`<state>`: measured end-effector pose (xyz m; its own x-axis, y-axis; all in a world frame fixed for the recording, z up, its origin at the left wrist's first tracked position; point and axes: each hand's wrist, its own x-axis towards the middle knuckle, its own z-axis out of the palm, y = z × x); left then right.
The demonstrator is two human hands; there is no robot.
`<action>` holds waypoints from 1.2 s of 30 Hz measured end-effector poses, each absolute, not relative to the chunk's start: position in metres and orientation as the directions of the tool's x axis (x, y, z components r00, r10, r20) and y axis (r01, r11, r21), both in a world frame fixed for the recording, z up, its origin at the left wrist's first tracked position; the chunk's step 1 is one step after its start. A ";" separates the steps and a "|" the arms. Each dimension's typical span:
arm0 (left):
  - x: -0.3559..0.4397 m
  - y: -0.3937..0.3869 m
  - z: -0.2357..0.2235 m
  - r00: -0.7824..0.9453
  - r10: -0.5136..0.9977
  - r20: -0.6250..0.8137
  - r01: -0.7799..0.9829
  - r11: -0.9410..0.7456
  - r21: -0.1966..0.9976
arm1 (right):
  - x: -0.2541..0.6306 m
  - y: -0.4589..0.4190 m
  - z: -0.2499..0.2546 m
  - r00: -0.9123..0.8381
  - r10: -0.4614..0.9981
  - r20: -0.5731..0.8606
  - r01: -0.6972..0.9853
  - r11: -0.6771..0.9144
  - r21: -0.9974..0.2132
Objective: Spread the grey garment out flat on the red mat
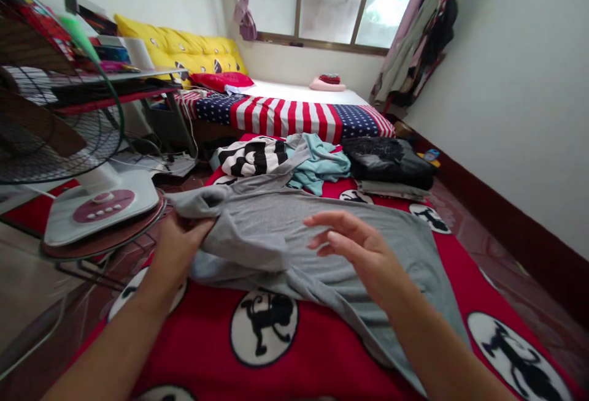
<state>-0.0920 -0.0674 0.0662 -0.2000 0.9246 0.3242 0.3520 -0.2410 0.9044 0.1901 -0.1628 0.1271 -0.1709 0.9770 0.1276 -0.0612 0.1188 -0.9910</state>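
Observation:
A grey long-sleeved shirt point(276, 217) lies spread across a red blanket point(207, 339) printed with dark figures in pale circles. My left hand point(186, 238) grips a raised, bunched part of the shirt at its left end, fingers partly hidden under the cloth. Above the middle of the shirt, my right hand point(352, 244) hovers with its fingers apart and nothing in them. One grey sleeve point(294, 165) stretches away toward a loose heap holding a black-and-white striped garment point(253, 156) and a light blue garment point(319, 162).
Folded dark clothes point(391, 159) are stacked at the back right. A fan point(103, 202) stands on a round stool at the left, beside a cluttered desk point(151, 76). Behind is a bed with a stars-and-stripes cover point(285, 116). Clothes point(421, 33) hang by the right wall.

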 end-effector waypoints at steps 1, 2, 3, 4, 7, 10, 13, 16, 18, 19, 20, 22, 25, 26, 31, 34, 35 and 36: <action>-0.104 -0.060 0.059 -0.184 0.927 0.326 0.492 -0.201 0.847 | 0.207 -0.172 0.120 -0.128 0.987 0.092 0.016 0.095 -0.995; -0.116 -0.054 0.051 -0.110 0.941 0.320 0.643 -0.178 0.745 | 0.224 -0.182 0.112 -0.092 0.995 0.048 0.091 0.057 -0.994; -0.127 -0.051 0.043 -0.010 0.955 0.297 0.756 -0.187 0.628 | 0.241 -0.193 0.104 -0.056 0.998 -0.007 0.163 0.002 -0.987; -0.135 -0.049 0.036 0.079 0.960 0.268 0.832 -0.212 0.513 | 0.258 -0.205 0.097 -0.018 0.998 -0.061 0.225 -0.055 -0.973; -0.145 -0.056 0.029 0.195 0.932 0.307 0.921 -0.281 0.269 | 0.306 -0.245 0.081 0.108 0.980 -0.166 0.372 -0.195 -0.908; -0.130 -0.070 0.044 0.158 0.835 0.526 0.938 -0.294 0.184 | 0.344 -0.290 0.074 0.242 0.952 -0.189 0.540 -0.294 -0.788; -0.106 -0.075 0.059 0.263 0.760 0.594 0.830 -0.493 0.262 | 0.364 -0.332 0.068 0.274 0.949 -0.157 0.718 -0.311 -0.623; -0.084 -0.067 0.054 0.626 0.666 0.406 0.600 -0.744 0.293 | 0.369 -0.360 0.056 0.196 0.962 -0.188 0.855 -0.262 -0.448; -0.072 -0.059 0.043 0.777 0.575 0.254 0.527 -0.816 0.236 | 0.368 -0.371 0.045 0.193 0.963 -0.188 0.908 -0.248 -0.337; -0.067 -0.055 0.037 0.814 0.547 0.194 0.514 -0.835 0.199 | 0.368 -0.374 0.039 0.203 0.965 -0.167 0.923 -0.246 -0.296; -0.062 -0.051 0.033 0.836 0.530 0.143 0.506 -0.845 0.174 | 0.367 -0.376 0.033 0.210 0.968 -0.136 0.932 -0.240 -0.271; -0.055 -0.047 0.029 0.855 0.517 0.031 0.507 -0.847 0.161 | 0.368 -0.378 0.024 0.196 0.978 -0.078 0.942 -0.210 -0.264; -0.048 -0.047 0.033 0.847 0.526 -0.080 0.531 -0.830 0.171 | 0.371 -0.378 0.014 0.128 0.992 -0.001 0.946 -0.122 -0.301; -0.047 -0.048 0.035 0.837 0.539 -0.095 0.547 -0.819 0.172 | 0.372 -0.378 0.011 0.106 0.994 0.026 0.945 -0.092 -0.314; -0.053 -0.056 0.041 0.799 0.580 -0.162 0.602 -0.762 0.239 | 0.374 -0.376 0.003 0.045 0.986 0.158 0.914 0.023 -0.406; -0.059 -0.065 0.041 0.826 0.543 -0.149 0.560 -0.768 0.309 | 0.373 -0.373 0.006 0.085 0.979 0.185 0.838 0.030 -0.545; -0.061 -0.070 0.040 0.831 0.547 -0.101 0.548 -0.771 0.326 | 0.372 -0.372 0.009 0.114 0.978 0.177 0.797 0.016 -0.604; -0.062 -0.075 0.038 0.820 0.571 -0.030 0.547 -0.768 0.332 | 0.372 -0.371 0.012 0.146 0.975 0.168 0.748 0.003 -0.664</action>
